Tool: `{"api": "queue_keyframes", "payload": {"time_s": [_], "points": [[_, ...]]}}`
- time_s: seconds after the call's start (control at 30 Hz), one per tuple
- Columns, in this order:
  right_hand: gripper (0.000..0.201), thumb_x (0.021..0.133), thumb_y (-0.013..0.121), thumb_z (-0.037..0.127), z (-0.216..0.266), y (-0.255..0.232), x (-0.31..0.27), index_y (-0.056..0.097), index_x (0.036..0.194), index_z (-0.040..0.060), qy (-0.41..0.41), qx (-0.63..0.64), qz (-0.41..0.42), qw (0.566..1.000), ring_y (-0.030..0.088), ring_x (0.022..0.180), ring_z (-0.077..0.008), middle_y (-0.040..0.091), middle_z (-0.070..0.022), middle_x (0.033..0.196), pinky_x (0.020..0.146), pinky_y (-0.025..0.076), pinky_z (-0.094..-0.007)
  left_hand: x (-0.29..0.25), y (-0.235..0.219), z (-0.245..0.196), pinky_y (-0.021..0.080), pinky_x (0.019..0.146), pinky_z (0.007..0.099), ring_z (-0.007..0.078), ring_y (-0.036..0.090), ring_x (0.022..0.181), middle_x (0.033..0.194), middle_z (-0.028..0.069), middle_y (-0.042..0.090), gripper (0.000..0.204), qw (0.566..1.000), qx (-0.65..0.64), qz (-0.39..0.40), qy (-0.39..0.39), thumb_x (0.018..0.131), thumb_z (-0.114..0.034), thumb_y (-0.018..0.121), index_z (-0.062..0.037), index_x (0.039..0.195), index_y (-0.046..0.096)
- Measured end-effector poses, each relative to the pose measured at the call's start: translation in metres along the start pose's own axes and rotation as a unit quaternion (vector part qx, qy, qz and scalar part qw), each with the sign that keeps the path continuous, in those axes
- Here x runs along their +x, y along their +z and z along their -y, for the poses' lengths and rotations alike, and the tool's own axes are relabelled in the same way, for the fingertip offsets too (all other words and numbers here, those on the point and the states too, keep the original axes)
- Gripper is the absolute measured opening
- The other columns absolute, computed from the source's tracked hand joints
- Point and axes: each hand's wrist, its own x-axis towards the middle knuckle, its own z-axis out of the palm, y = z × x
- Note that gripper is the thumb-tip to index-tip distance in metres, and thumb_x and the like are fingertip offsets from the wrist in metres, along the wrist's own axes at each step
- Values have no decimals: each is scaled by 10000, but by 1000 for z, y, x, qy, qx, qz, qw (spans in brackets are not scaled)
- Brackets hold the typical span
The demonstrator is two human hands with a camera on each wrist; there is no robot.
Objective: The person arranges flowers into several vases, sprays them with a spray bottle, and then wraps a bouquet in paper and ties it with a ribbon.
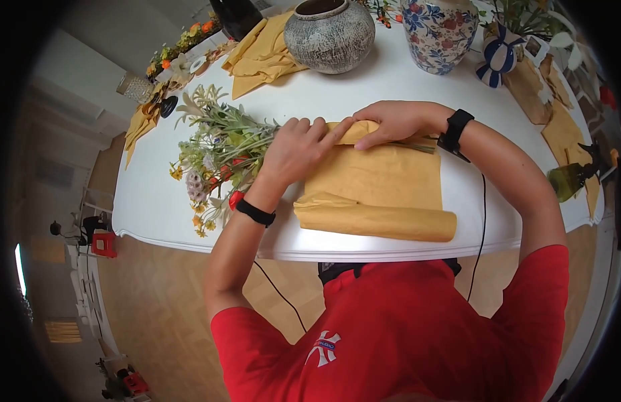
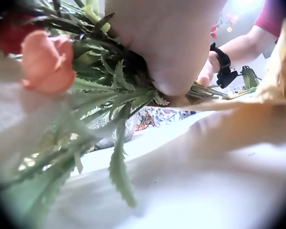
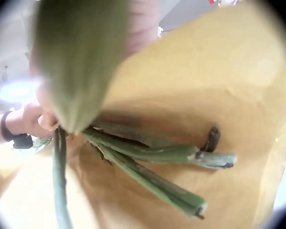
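Note:
A bouquet of flowers (image 1: 213, 151) lies on the table, its blooms to the left and its stems running right along the far edge of the yellow-brown wrapping paper (image 1: 391, 177). My left hand (image 1: 294, 151) holds the stems just below the leaves, fingers over the paper's folded edge. Thumb and fingers of my right hand (image 1: 401, 124) grip that folded paper round the stems from the far side. Cut stem ends (image 3: 181, 200) stick out past this hand, against the paper. Beside the left hand hang serrated leaves and an orange-pink flower (image 2: 47, 62).
The paper's near side is a loose roll (image 1: 377, 222) by the front edge of the white table (image 1: 156, 214). A grey textured vase (image 1: 330, 37), a floral vase (image 1: 441, 33) and a crumpled yellow sheet (image 1: 263, 57) stand or lie behind. A spray bottle (image 1: 570, 179) is at right.

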Motion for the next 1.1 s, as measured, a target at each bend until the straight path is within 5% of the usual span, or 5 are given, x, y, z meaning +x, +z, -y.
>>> {"api": "queue_keyframes", "payload": {"time_s": [0.27,0.4,0.5,0.63,1.1], "points": [[478,970,684,372,7,11,-2,582,1321,65,-14,-233,-131,964,681,979,-400,714,-212,1011,849,524,-491,6,5,8,458,944,433,236,606,1005,1085,71,610,697,999,-32,6,-38,877,-234,684,-253,1545,488],[358,955,687,306,-6,18,-1,600,1197,57,-51,-328,-202,921,703,882,-375,723,-156,930,772,536,-485,21,-17,10,233,1191,634,332,585,1259,1292,139,659,853,980,-118,82,-136,734,-589,810,-176,1447,590],[306,934,694,253,-5,21,-4,603,1157,64,-92,-373,-236,893,711,853,-337,719,-128,903,742,542,-462,42,-33,25,198,1195,660,336,625,1201,1155,137,725,776,940,-199,222,-164,753,-534,804,-143,1400,629],[257,925,701,218,-3,20,-10,562,1087,76,-114,-384,-245,883,685,861,-350,683,-116,886,740,530,-472,57,-19,47,539,885,483,356,715,913,903,153,740,493,849,-374,341,-153,777,-323,792,-115,1207,670],[641,839,808,388,13,-1,-4,609,1385,119,31,-92,1,995,657,1142,-310,705,-158,1241,998,499,-388,39,-11,-12,536,699,408,291,685,765,836,78,656,424,983,-167,67,-35,790,-202,773,-148,1181,618]]}}
